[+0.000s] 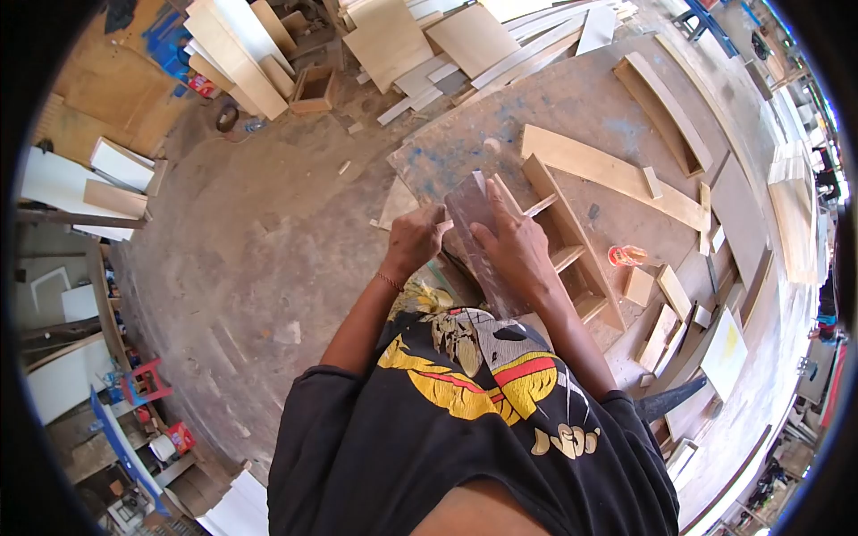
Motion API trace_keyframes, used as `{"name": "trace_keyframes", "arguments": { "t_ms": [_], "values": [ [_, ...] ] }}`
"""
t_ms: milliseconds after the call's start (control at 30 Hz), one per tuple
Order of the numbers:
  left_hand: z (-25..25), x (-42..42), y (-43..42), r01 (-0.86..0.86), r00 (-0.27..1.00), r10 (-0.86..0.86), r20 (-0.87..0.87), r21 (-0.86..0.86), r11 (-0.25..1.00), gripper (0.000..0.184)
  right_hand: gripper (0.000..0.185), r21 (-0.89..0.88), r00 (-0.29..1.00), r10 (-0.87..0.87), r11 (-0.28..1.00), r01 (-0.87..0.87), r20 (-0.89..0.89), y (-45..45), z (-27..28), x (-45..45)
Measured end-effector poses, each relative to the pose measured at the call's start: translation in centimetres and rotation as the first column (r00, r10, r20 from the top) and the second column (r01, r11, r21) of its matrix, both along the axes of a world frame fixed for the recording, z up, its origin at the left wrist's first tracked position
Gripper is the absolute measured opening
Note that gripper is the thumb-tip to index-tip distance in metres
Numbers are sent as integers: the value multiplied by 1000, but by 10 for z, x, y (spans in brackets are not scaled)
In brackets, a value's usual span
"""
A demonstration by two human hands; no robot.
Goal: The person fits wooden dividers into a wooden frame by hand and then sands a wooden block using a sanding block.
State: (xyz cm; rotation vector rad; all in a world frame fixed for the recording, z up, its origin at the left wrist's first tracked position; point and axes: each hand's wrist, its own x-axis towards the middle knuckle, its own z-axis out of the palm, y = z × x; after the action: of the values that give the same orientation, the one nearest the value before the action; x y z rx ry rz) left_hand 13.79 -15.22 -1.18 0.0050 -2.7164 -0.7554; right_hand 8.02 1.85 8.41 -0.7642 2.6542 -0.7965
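Note:
A dark brown panel with pale smudges lies lengthwise in front of my body, partly over a wooden frame with dividers. My right hand rests over the panel's right side, gripping it, with the index finger stretched along the surface and the thumb apart. At the panel's left edge is my left hand, its fingers curled closed and the thumb side towards the panel. Whatever those fingers pinch is too small and hidden to make out.
The worktable holds a long plank, a channel-shaped wooden piece, a red-labelled item and several wood offcuts. Stacked boards stand beyond it. A dark saw-like handle lies near my right elbow.

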Motion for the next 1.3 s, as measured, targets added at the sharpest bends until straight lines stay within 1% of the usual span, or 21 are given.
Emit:
{"name": "trace_keyframes", "arguments": {
  "t_ms": [33,100,167,233,367,433,500,533,567,633,667,800,900,967,1000,1033,1067,1100,1200,1233,1300],
  "values": [
    [-1,-2,0,-1,1000,1,-3,-4,1000,19,68,50,1000,12,999,-12,0,-5,-2,-3],
    [-6,-1,2,54,988,-47,-145,42,998,19,67,48,1000,9,999,-9,6,-16,2,-12],
    [-8,2,3,23,993,-17,-119,50,998,20,67,49,1000,-1,999,0,22,-23,-2,-13],
    [-9,3,2,-6,995,12,-99,54,999,20,70,26,996,13,1000,-11,-85,-27,-11,-13],
    [-14,6,-2,-67,994,74,-75,93,993,20,70,64,998,34,997,-30,-56,-5,-7,0],
    [-14,7,-6,-86,992,96,-80,116,990,19,71,60,991,131,990,-131,-1,14,-3,7],
    [-4,5,-10,-158,987,161,24,389,908,17,72,60,996,77,995,-79,32,21,-1,12],
    [7,6,-9,-224,974,192,118,430,874,16,72,63,997,30,997,-35,77,23,-1,13],
    [9,4,-5,-227,973,192,124,432,873,16,72,66,996,31,997,-36,82,25,2,11],
    [9,-7,1,-34,964,196,-181,646,763,19,70,-59,994,-88,995,84,-61,24,13,5],
    [8,-10,1,-33,972,178,-152,663,748,22,67,-90,987,-100,992,89,-123,22,17,3],
    [4,-17,9,-66,955,240,-177,660,748,22,65,-83,959,-234,971,224,-162,2,24,-13],
    [-8,-12,12,-164,957,272,-102,584,795,32,64,-58,955,-207,978,199,-214,-12,20,-25],
    [-9,-12,14,-111,929,261,-264,472,874,49,63,2,957,-166,985,172,-240,-22,24,-31],
    [-10,-11,12,-113,929,262,-261,474,873,49,62,63,957,-124,987,146,-263,-27,25,-33],
    [-10,-8,9,-102,944,211,-253,384,918,57,62,67,958,-120,988,142,-262,-32,24,-35],
    [-10,-7,7,-88,957,162,-243,290,953,65,61,87,976,-125,986,143,-180,-37,24,-39],
    [-8,-8,5,-93,955,168,-246,291,952,65,60,106,987,-131,984,141,-99,-42,24,-42],
    [-7,-10,4,-74,953,147,-267,266,961,68,59,13,989,-63,998,66,-135,-44,2,-50],
    [-10,-11,2,-64,964,138,-227,306,950,71,59,17,989,-58,998,60,-135,-44,1,-50],
    [-14,-11,0,-57,973,130,-191,350,935,75,60,63,998,-33,998,29,59,-44,5,-50]
  ]
}}
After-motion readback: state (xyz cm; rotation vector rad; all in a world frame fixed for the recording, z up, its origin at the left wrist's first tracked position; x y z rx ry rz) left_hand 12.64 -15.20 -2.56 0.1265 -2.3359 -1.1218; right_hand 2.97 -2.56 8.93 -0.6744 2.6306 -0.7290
